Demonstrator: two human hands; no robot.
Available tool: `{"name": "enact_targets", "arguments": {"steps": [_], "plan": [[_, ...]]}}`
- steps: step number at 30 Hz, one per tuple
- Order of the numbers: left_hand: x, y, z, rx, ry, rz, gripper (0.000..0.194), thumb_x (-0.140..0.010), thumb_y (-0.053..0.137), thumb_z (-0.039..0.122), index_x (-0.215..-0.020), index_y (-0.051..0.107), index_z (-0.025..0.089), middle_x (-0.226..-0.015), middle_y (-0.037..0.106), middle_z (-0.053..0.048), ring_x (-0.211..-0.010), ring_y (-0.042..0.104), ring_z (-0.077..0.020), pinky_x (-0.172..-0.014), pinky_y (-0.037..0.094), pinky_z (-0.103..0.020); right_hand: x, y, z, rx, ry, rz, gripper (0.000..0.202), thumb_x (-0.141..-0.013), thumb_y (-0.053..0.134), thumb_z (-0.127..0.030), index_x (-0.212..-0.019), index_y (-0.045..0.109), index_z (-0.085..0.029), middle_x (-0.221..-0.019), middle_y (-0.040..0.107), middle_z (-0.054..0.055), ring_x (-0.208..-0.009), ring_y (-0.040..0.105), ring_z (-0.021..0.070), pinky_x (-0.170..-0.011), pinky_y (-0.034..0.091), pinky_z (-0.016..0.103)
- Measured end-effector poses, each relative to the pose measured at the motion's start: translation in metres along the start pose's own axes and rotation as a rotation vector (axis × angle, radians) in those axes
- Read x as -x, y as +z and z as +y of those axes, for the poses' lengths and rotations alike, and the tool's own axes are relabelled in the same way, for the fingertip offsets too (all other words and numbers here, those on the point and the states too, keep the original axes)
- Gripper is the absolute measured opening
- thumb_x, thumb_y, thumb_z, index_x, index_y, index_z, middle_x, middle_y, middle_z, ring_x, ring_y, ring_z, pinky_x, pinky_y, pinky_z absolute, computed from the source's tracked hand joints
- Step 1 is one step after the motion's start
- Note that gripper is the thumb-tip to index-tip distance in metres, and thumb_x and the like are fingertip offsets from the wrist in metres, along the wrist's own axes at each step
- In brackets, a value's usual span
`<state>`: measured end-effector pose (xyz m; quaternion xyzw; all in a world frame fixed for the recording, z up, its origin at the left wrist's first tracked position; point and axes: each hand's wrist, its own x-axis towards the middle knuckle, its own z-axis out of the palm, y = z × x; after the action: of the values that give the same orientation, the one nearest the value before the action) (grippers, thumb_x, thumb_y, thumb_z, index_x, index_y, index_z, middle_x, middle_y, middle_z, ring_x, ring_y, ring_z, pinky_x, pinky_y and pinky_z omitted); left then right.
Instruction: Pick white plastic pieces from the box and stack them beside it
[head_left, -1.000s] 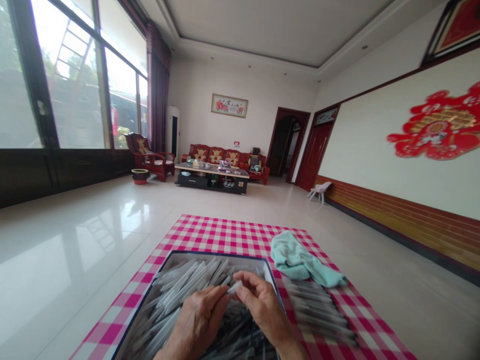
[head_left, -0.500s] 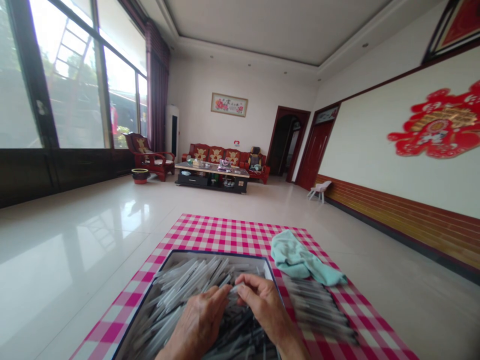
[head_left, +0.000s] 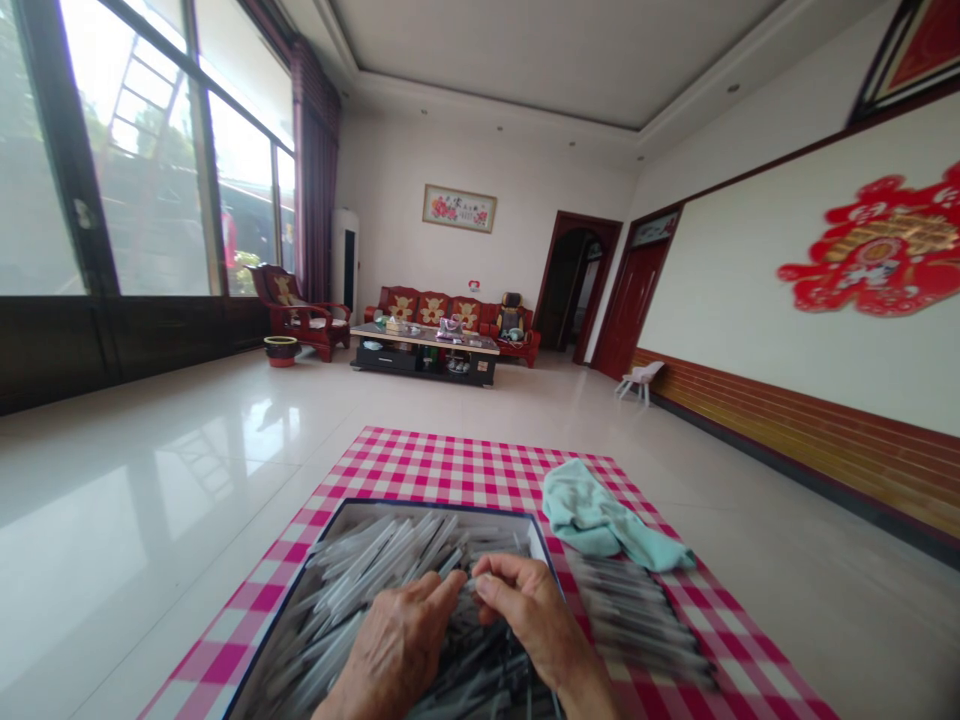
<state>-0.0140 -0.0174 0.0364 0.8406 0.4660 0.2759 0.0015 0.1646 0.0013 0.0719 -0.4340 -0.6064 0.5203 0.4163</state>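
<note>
A shallow box point(head_left: 352, 513) with a dark blue rim holds a heap of clear and dark pen pieces point(head_left: 367, 565), long thin tubes among them. Over its middle, my left hand point(head_left: 401, 635) is closed, back turned up, its thumb and fingertips mostly hidden. Close beside it my right hand point(head_left: 529, 605) pinches with thumb and forefinger. Between the fingertips of both hands is a small translucent end, apparently of a pen; most of it is covered. Right of the box, a row of clear pens point(head_left: 637, 615) with dark ends lies side by side, blurred.
A pink-and-white checked cloth point(head_left: 450, 460) covers the table. A crumpled mint-green cloth point(head_left: 592, 515) lies at the box's right, touching the row of pens. Farther off stand a low coffee table point(head_left: 424, 360), a wooden sofa point(head_left: 431, 305) and a small chair point(head_left: 640, 380).
My hands have shifted only slightly, and the right fingertips sit a little lower. The translucent end between them shows less than before. The box, pens and cloth stay where they were.
</note>
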Motion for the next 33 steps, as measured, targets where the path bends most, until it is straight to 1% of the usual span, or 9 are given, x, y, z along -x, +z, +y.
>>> {"name": "enact_targets", "arguments": {"steps": [9,13,18,21,23,25,27,30,33], "plan": [[-0.001,-0.002,0.003,-0.044,0.012,0.015,0.029,-0.091,0.035,0.011,-0.106,0.057,0.023,-0.076,0.064,0.000,-0.063,0.066,-0.0153,-0.055,0.043,-0.021,-0.003,0.002,0.006,-0.104,0.112,-0.003,0.019,-0.072,0.066,-0.033,-0.073,0.067,-0.014,-0.066,0.059,0.000,-0.063,0.055,0.0138,-0.059,0.046,0.023],[-0.001,0.001,0.000,-0.040,0.014,0.003,0.029,-0.092,0.035,0.012,-0.109,0.057,0.023,-0.077,0.065,0.000,-0.064,0.067,-0.0161,-0.055,0.045,-0.022,-0.002,0.004,0.004,-0.086,0.109,0.024,0.019,-0.072,0.067,-0.035,-0.074,0.067,-0.016,-0.066,0.058,-0.002,-0.061,0.055,0.0125,-0.059,0.046,0.023],[-0.002,0.008,-0.004,-0.124,0.034,0.192,0.032,-0.096,0.039,0.021,-0.126,0.051,0.020,-0.087,0.068,-0.005,-0.076,0.068,-0.0197,-0.064,0.051,-0.027,-0.003,-0.005,0.003,-0.107,0.045,0.137,0.021,-0.071,0.071,-0.036,-0.078,0.066,-0.017,-0.064,0.058,-0.004,-0.059,0.055,0.0120,-0.059,0.045,0.023],[-0.004,0.013,-0.007,-0.139,0.013,0.285,0.026,-0.098,0.038,0.024,-0.115,0.057,0.021,-0.083,0.068,-0.004,-0.074,0.067,-0.0200,-0.064,0.052,-0.029,-0.005,-0.017,0.003,-0.130,-0.017,0.256,0.029,-0.071,0.073,-0.044,-0.082,0.067,-0.018,-0.066,0.060,-0.002,-0.062,0.057,0.0146,-0.062,0.048,0.025],[-0.004,0.016,-0.009,-0.107,0.006,0.321,0.025,-0.099,0.035,0.024,-0.109,0.058,0.021,-0.080,0.067,-0.003,-0.070,0.067,-0.0186,-0.062,0.052,-0.028,-0.005,-0.020,0.003,-0.153,-0.045,0.308,0.039,-0.071,0.074,-0.050,-0.094,0.068,-0.018,-0.074,0.065,0.001,-0.069,0.062,0.0176,-0.067,0.050,0.028],[-0.004,0.018,-0.010,-0.061,0.003,0.353,0.025,-0.100,0.034,0.025,-0.107,0.058,0.020,-0.080,0.068,-0.004,-0.070,0.068,-0.0172,-0.063,0.052,-0.026,-0.004,-0.016,0.002,-0.180,-0.067,0.313,0.049,-0.073,0.072,-0.054,-0.107,0.066,-0.019,-0.087,0.070,0.004,-0.078,0.065,0.0213,-0.072,0.052,0.031],[-0.004,0.018,-0.010,-0.012,0.007,0.356,0.024,-0.100,0.034,0.025,-0.106,0.057,0.020,-0.080,0.069,-0.004,-0.070,0.068,-0.0162,-0.062,0.052,-0.024,-0.004,-0.006,0.002,-0.183,-0.084,0.258,0.051,-0.075,0.071,-0.054,-0.112,0.065,-0.020,-0.097,0.071,0.007,-0.087,0.067,0.0242,-0.075,0.052,0.033],[-0.004,0.015,-0.009,0.062,0.032,0.302,0.024,-0.100,0.033,0.023,-0.104,0.056,0.020,-0.079,0.068,-0.003,-0.067,0.068,-0.0147,-0.061,0.052,-0.023,-0.002,0.013,0.004,-0.153,-0.086,0.155,0.041,-0.078,0.068,-0.051,-0.107,0.068,-0.022,-0.101,0.072,0.007,-0.094,0.066,0.0259,-0.079,0.052,0.034],[-0.004,0.012,-0.009,0.075,0.066,0.310,0.023,-0.100,0.037,0.025,-0.114,0.055,0.021,-0.087,0.069,-0.004,-0.075,0.069,-0.0152,-0.066,0.053,-0.024,-0.002,0.020,0.001,-0.110,-0.143,0.191,0.033,-0.083,0.062,-0.049,-0.102,0.068,-0.023,-0.098,0.073,0.006,-0.092,0.066,0.0247,-0.082,0.052,0.035]]}}
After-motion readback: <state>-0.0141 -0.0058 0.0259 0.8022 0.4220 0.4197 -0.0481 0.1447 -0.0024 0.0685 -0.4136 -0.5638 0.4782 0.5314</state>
